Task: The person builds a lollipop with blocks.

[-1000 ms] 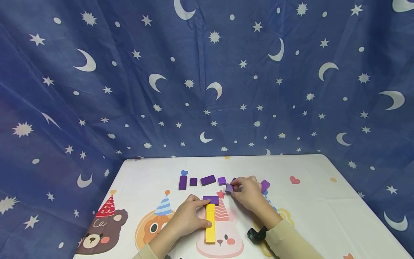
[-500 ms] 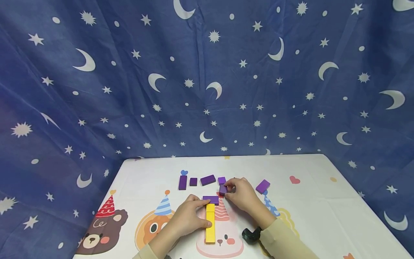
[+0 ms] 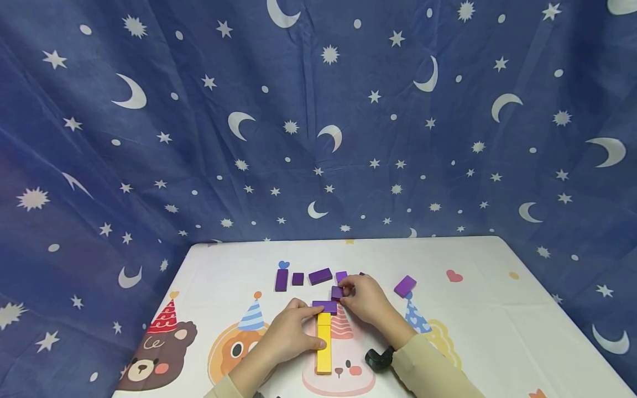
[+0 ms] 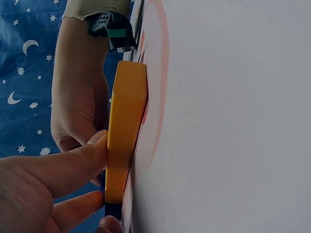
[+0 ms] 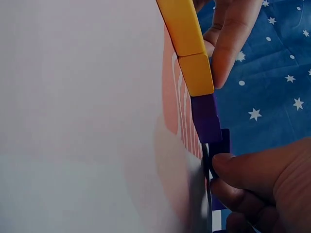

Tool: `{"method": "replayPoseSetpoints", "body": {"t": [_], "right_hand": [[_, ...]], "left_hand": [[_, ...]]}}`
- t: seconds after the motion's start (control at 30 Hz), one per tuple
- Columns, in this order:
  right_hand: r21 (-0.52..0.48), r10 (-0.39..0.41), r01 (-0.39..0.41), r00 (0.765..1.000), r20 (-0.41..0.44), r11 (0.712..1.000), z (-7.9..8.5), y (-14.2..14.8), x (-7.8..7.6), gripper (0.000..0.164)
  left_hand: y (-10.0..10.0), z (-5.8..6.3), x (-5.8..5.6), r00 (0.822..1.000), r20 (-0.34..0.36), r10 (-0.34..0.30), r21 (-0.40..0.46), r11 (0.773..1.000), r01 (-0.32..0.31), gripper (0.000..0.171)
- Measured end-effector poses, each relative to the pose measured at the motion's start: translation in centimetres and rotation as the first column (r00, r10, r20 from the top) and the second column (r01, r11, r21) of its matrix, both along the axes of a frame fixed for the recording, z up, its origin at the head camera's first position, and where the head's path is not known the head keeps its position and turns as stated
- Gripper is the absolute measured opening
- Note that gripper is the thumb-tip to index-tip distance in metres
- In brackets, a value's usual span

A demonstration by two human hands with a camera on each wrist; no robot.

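Observation:
In the head view, my left hand (image 3: 291, 335) holds a yellow-and-purple arrangement in place. Its thumb touches the long yellow block (image 3: 324, 355), and its index fingertip rests on the purple rectangular block (image 3: 325, 307) lying crosswise at the far end. A short yellow block (image 3: 324, 319) sits between these two. My right hand (image 3: 367, 299) pinches a small purple block (image 3: 337, 293) between thumb and fingers, just beyond the crosswise block's right end. In the right wrist view, the thumb presses this small block (image 5: 221, 144) close beside the crosswise block (image 5: 206, 119).
Loose purple blocks form a row behind the hands, among them an upright-lying block (image 3: 281, 280), a small cube (image 3: 297, 279) and a slanted block (image 3: 320, 276). Another purple block (image 3: 405, 286) lies to the right. The cartoon-printed tablecloth (image 3: 497, 320) meets a starry blue curtain (image 3: 318, 110).
My right hand has carried the small purple block leftward, from the right of the row to near the crosswise purple block. The left hand has stayed in place.

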State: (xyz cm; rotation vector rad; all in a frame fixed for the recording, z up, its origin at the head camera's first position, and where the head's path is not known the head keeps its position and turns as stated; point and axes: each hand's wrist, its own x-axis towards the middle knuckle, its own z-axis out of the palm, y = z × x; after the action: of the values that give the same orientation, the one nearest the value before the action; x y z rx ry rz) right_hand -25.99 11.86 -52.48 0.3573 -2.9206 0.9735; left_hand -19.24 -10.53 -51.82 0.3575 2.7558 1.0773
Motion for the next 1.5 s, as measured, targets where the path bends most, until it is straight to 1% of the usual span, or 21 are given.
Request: {"method": "replayPoseSetpoints", "body": {"t": [0.37, 0.63, 0.73, 0.97, 1.3, 1.5], "right_hand": [[-0.005, 0.043, -0.043, 0.999, 0.002, 0.999, -0.17, -0.30, -0.59, 0.025], [-0.032, 0.067, -0.065, 0.996, 0.058, 0.997, 0.11, -0.35, -0.78, 0.027], [-0.045, 0.077, -0.074, 0.994, 0.074, 0.996, 0.20, -0.26, -0.86, 0.025], [-0.047, 0.060, -0.056, 0.995, 0.083, 0.997, 0.21, -0.20, -0.84, 0.016], [-0.061, 0.037, -0.034, 0.998, 0.059, 0.998, -0.14, -0.54, -0.80, 0.016], [-0.066, 0.048, -0.044, 0.997, 0.057, 0.997, -0.30, -0.78, -0.80, 0.015]], "left_hand": [[-0.03, 0.08, 0.04, 1.000, 0.002, -0.002, 0.000, 1.000, 0.002, 0.078], [-0.05, 0.08, 0.04, 1.000, 0.001, -0.006, 0.001, 1.000, 0.006, 0.078], [-0.08, 0.04, 0.08, 1.000, -0.001, -0.005, -0.003, 1.000, 0.005, 0.078], [-0.07, 0.03, 0.03, 1.000, 0.001, -0.005, -0.004, 1.000, 0.005, 0.078], [-0.11, -0.05, -0.03, 1.000, 0.004, -0.005, -0.006, 1.000, 0.005, 0.078], [-0.07, -0.01, -0.03, 1.000, 0.011, -0.003, -0.002, 1.000, 0.003, 0.078]]}}
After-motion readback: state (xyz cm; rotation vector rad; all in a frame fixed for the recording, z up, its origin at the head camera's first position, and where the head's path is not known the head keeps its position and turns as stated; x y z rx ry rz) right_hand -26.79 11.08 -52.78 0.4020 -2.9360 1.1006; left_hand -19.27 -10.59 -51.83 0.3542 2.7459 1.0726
